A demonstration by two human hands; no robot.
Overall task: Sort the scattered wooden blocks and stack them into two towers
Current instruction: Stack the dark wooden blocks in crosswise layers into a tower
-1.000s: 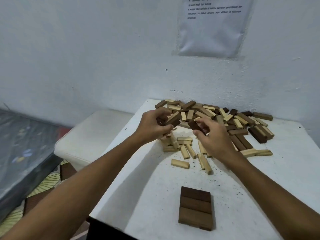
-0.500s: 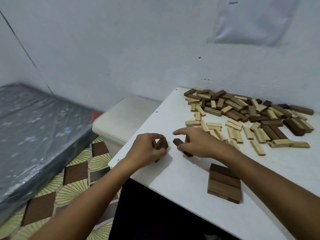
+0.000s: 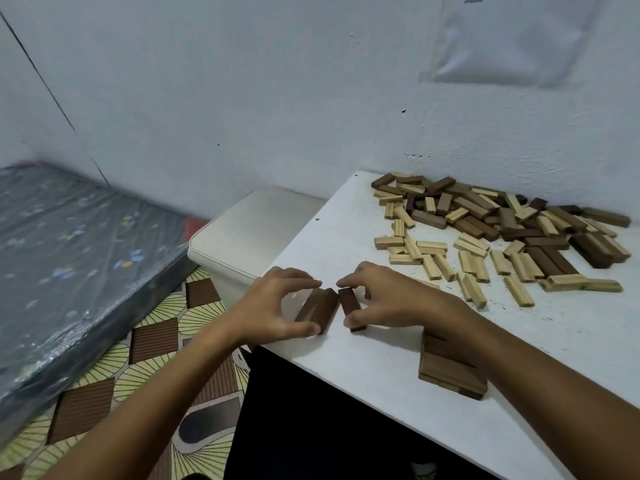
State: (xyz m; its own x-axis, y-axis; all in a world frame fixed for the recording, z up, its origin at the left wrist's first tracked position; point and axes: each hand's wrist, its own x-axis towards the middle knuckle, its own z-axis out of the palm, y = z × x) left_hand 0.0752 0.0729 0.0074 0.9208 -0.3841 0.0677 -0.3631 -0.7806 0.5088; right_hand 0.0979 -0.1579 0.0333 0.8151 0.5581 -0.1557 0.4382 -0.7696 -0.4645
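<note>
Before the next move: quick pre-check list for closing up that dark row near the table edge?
1. Left hand holds the pair of dark blocks between thumb and fingers: ok.
2. Right hand pinches the single dark block at its ends: ok.
3. Single block parallel to the pair: not ok, it is angled, with a gap that widens toward the near end.
4. All three lie flat on the white table: cannot tell, the hands hide parts.
5. Margin to the table's near edge: not ok, the row sits close to it.
6. Finished dark layer apart from the row: ok.
</note>
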